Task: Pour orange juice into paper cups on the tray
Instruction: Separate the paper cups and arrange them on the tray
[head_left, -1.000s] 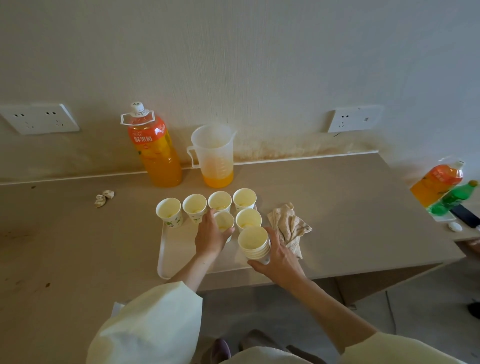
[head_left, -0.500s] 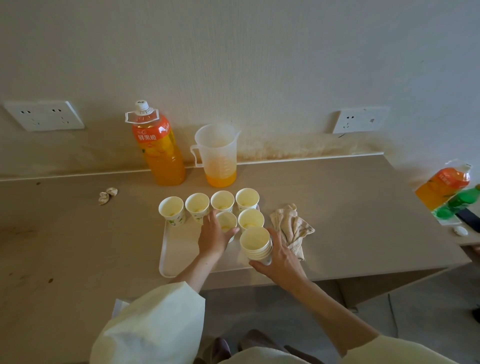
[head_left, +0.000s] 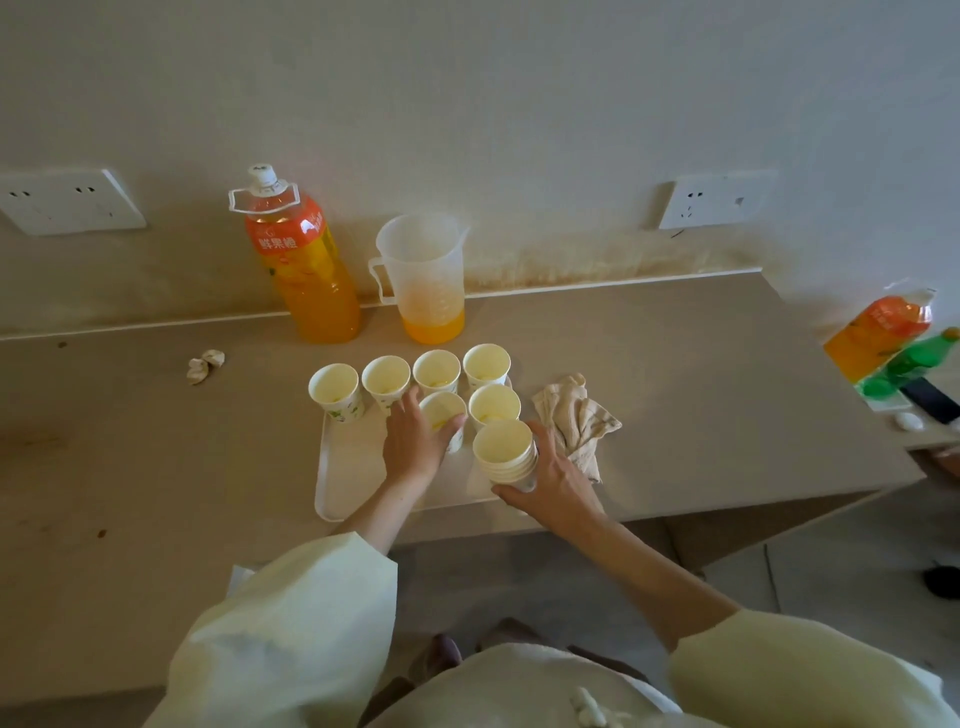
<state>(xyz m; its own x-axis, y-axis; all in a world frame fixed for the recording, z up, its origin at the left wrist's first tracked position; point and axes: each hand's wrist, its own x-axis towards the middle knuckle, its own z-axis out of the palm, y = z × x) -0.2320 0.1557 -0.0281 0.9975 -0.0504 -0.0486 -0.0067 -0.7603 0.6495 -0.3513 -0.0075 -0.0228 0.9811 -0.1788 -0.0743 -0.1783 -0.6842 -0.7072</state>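
Six paper cups stand apart on the white tray (head_left: 332, 470): a back row (head_left: 385, 375) of four along its twelve o'clock edge, and two more just nearer the person. The left hand (head_left: 415, 441) wraps its fingers and thumb round the left cup (head_left: 442, 410) of that nearer pair, while the other cup (head_left: 494, 405) stands free at its three o'clock. The right hand (head_left: 556, 478) grips a stack of cups (head_left: 504, 452) at the tray's four o'clock corner, fingers curled round its right side and thumb below. At twelve o'clock from the tray, against the wall, a clear jug (head_left: 423, 280) holds a shallow layer of orange juice, and the juice bottle (head_left: 304, 275) stands capped just at its nine o'clock. A crumpled cloth (head_left: 576, 415) lies on the table (head_left: 727, 374) at three o'clock from the tray, touching the right hand's fingers. Whether the cups hold much juice is hard to tell.
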